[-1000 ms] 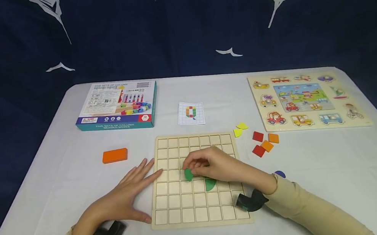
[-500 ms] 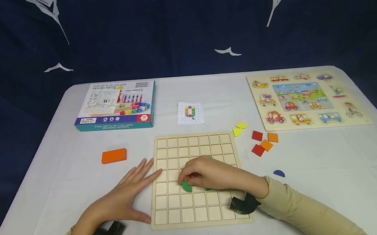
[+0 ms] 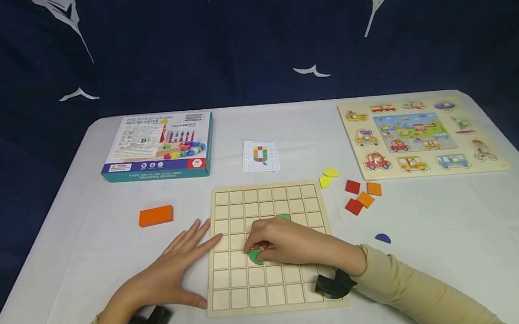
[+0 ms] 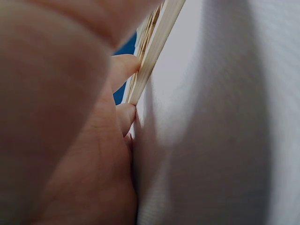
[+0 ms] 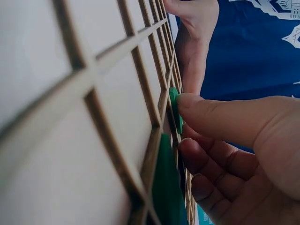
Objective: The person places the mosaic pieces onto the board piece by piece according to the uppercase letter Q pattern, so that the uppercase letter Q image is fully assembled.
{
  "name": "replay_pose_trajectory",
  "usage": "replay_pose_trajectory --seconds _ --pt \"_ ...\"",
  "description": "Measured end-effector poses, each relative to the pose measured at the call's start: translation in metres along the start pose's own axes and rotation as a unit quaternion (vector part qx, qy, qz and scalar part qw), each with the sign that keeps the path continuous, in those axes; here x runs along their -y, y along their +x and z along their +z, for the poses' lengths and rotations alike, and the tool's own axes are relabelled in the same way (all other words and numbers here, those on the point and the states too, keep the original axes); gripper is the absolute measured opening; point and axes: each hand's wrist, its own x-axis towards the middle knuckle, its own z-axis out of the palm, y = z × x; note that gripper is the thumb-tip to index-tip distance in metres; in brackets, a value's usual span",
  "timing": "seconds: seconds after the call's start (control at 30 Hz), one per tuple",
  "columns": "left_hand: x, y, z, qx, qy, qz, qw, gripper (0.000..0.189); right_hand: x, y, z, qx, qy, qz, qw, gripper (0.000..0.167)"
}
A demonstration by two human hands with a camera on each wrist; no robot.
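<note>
My right hand (image 3: 282,240) is over the middle of the wooden grid board (image 3: 270,305). Its thumb and fingers pinch a green quarter-circle tile (image 3: 254,257), which lies at one of the board's cells. In the right wrist view the thumb is on this tile's edge, and a second green tile (image 5: 165,183) sits closer to the camera. Above the hand in the head view, part of another green tile (image 3: 285,217) shows in a cell; the rest is covered. My left hand (image 3: 166,272) lies spread, its fingertips touching the board's left edge.
Right of the board lie yellow tiles (image 3: 325,182), red tiles (image 3: 354,206), orange tiles (image 3: 373,188) and a blue half-circle tile (image 3: 383,238). A pattern card (image 3: 260,156) lies behind it. Further out are a teal box (image 3: 155,147), an orange block (image 3: 156,215) and a vehicle puzzle (image 3: 430,162).
My right hand has moved down and slightly left with the green quarter-circle tile, bringing it to a lower cell. The tile's turn has changed. The left hand stays at the board's edge.
</note>
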Motion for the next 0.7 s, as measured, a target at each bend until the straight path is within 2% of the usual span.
replay_pose_trajectory --seconds 0.2,0.33,0.5,0.6,0.7 --pt "0.001 -0.001 0.001 -0.001 0.001 0.002 1.0 0.114 0.002 0.0 -0.001 0.001 -0.013 0.009 0.9999 0.017" --pt "0.002 -0.001 0.001 0.0 0.0 0.002 1.0 0.115 0.003 -0.002 -0.007 -0.012 0.001 0.025 0.9996 0.022" --pt "0.003 0.0 0.002 0.003 0.004 0.001 1.0 0.115 -0.005 -0.016 -0.031 -0.084 0.022 0.03 0.9958 0.024" --pt "0.003 0.0 0.002 0.002 0.005 0.003 1.0 0.116 -0.015 -0.036 -0.048 -0.13 0.024 0.041 0.9903 0.023" --pt "0.002 0.0 0.001 0.001 0.002 0.003 1.0 0.115 -0.027 -0.063 -0.064 -0.167 0.02 0.075 0.9828 0.023"
